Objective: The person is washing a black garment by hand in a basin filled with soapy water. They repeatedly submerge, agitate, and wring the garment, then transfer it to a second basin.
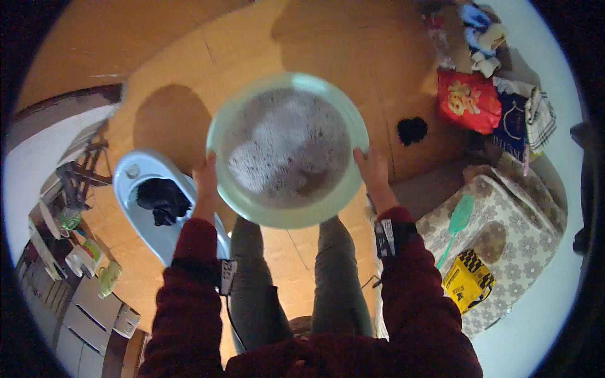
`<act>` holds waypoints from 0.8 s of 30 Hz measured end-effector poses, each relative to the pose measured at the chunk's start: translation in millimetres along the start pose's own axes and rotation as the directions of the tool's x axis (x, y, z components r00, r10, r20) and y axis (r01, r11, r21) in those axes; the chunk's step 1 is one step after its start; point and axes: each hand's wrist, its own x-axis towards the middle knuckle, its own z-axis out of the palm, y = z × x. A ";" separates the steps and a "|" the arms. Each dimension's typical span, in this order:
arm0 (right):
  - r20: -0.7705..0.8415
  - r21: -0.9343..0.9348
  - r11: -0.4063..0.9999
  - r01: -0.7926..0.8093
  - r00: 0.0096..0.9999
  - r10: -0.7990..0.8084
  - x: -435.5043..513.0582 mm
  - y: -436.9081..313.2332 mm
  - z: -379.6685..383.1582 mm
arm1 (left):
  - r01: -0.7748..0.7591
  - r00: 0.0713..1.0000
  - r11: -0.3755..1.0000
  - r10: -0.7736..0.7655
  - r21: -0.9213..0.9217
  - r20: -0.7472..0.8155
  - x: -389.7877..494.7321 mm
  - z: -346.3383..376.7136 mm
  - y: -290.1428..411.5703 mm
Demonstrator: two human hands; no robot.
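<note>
A round pale green plastic basin of cloudy, foamy water is held up in front of me, above the floor. My left hand grips its left rim, and my right hand grips the right rim, thumb at the edge. Something darker shows under the foam near the lower right, too blurred to name. Below and to the left, a light blue plastic baby bathtub rests on the floor with dark wet-looking cloth inside, partly behind my left forearm.
At right, a flower-patterned cover bears a green fly swatter and a yellow bag. A red bag stands farther back, near a black patch on the floor. A wooden stool and white drawers are at left.
</note>
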 end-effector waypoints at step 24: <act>0.069 0.093 0.995 0.033 0.997 -0.040 198.7 106.8 143.4 | 0.001 1.000 0.998 0.000 -0.059 0.008 200.7 191.4 -77.2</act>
